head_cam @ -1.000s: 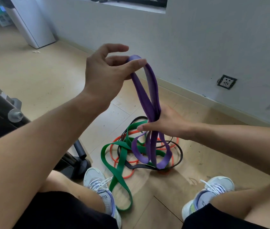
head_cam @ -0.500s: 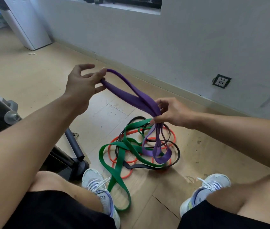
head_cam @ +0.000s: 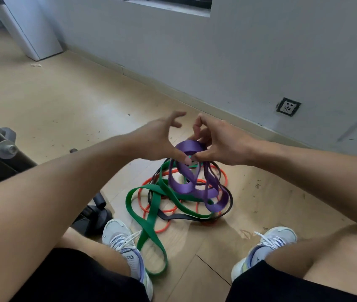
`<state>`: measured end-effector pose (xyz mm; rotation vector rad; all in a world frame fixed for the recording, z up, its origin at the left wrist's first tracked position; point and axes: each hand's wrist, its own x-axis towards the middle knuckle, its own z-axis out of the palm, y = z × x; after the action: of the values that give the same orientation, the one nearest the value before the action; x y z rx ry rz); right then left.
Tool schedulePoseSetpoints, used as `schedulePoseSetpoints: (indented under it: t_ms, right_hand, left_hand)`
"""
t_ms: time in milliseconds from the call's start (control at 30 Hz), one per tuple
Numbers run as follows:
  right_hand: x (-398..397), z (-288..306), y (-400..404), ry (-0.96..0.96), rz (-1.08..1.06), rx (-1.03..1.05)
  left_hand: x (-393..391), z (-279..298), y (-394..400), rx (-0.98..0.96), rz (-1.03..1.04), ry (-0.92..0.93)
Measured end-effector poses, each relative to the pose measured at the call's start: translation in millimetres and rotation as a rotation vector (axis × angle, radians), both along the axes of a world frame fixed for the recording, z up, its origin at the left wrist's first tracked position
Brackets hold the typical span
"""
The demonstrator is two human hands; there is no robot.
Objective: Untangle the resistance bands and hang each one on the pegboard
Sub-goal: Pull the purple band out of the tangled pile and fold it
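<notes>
A tangle of resistance bands lies on the wooden floor between my feet. The wide purple band [head_cam: 195, 182] loops up out of the pile. My right hand [head_cam: 221, 144] pinches its top fold between thumb and fingers. My left hand [head_cam: 162, 140] touches the same fold with its thumb, its fingers spread apart above. A broad green band [head_cam: 149, 225] runs from the pile toward my left shoe. A thin orange band [head_cam: 223, 173] and a black band [head_cam: 179, 217] lie knotted under the purple one. No pegboard is in view.
My two grey sneakers [head_cam: 125, 243] [head_cam: 269, 245] flank the pile. A black exercise machine's frame and foot [head_cam: 97, 212] stand at the left. A grey wall with a socket [head_cam: 288, 107] runs behind, and a white cabinet [head_cam: 31, 27] stands at the far left.
Both hands have come down and together over the pile. The purple band, stretched between them before, is now bunched in a fold at the right hand, and the left hand's fingers have spread.
</notes>
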<state>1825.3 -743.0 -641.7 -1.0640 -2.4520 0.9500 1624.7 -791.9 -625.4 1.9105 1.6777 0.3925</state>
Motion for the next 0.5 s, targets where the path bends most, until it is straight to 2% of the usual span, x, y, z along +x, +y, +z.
schedulePoseSetpoints:
  t_ms: [100,200,400,500]
  right_hand:
    - [2,0,1,0.051,0.022,-0.034]
    - [4,-7,0,0.034,0.039,-0.038]
    - [1,-11,-3,0.142,0.045,-0.096]
    - [-2,-9,-5,0.161,0.042,-0.07]
  left_hand:
    - [7,-4,0,-0.08,-0.031,0.08]
    - [4,-2,2,-0.05,-0.038,0.17]
    - [9,-3,-2,-0.019,-0.133,0.235]
    - [10,-6,-1,0.07,-0.112,0.275]
